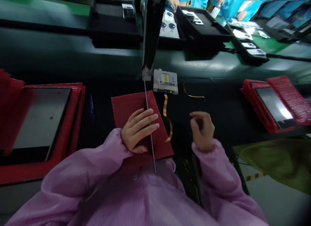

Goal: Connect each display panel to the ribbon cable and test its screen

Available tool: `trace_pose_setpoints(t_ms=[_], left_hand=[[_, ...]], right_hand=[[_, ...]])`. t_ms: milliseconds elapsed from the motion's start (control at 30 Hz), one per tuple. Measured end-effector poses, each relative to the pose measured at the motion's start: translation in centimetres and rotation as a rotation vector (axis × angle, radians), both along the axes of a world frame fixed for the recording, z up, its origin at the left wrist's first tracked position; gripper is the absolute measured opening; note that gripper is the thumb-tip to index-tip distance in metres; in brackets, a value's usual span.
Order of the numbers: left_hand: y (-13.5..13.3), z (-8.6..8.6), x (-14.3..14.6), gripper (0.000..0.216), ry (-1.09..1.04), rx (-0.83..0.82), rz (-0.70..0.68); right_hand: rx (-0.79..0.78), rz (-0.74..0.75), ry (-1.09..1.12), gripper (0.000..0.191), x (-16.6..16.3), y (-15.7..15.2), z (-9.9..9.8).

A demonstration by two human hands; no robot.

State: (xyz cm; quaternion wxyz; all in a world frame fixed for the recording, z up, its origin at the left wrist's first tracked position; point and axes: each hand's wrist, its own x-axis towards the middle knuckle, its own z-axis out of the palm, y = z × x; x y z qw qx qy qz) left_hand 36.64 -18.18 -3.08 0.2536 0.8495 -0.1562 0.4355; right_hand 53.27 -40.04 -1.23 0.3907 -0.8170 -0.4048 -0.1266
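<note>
A thin flat panel (152,148), seen edge-on as a narrow grey line, stands over a red bubble-wrap sheet (130,106). My left hand (137,128) holds it, fingers laid across the edge and thumb on the left side. The panel's faces are hidden at this angle. To the right, my right hand (203,130) is raised over the dark bench, thumb and forefinger curled into a near pinch. Blur hides whether anything is between those tips. Beyond the sheet lies a grey metal module (173,78), with an orange flex cable (165,106) trailing toward me.
Screen panels in red wrap lie at left (43,112) and right (274,101). A blue pen (91,106) and a loose flex strip (194,96) rest on the bench. A dark post (153,31) rises ahead. Black trays (114,36) line the far side, near people in blue sleeves.
</note>
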Motion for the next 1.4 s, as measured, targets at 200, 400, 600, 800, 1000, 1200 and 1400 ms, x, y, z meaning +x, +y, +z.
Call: trace_pose_setpoints(t_ms=[200, 400, 600, 800, 1000, 1200, 1400], left_hand=[[0.0, -0.1, -0.1, 0.058, -0.092, -0.043, 0.030], [0.0, -0.2, -0.1, 0.056, -0.107, -0.052, 0.036], [-0.1, 0.0, -0.1, 0.058, -0.073, -0.053, -0.003], [-0.2, 0.2, 0.0, 0.056, -0.068, -0.064, -0.007], [-0.2, 0.2, 0.1, 0.061, -0.051, -0.064, -0.050], [0.0, 0.2, -0.4, 0.061, 0.050, -0.048, 0.020], [0.3, -0.2, -0.1, 0.058, 0.109, -0.049, 0.009]], right_hand=[[-0.288, 0.289, -0.117, 0.033, 9.3, 12.0, -0.2], [-0.418, 0.362, -0.190, 0.035, 11.8, 17.5, -2.8], [-0.459, 0.357, -0.213, 0.036, 12.0, 17.3, -3.4], [-0.491, 0.389, -0.187, 0.034, 12.3, 17.6, -3.1], [-0.506, 0.393, -0.156, 0.033, 12.1, 17.7, -1.7], [-0.266, 0.401, 0.184, 0.039, 7.0, 15.7, 4.9], [-0.381, 0.548, 0.506, 0.072, 1.6, 12.9, 7.9]])
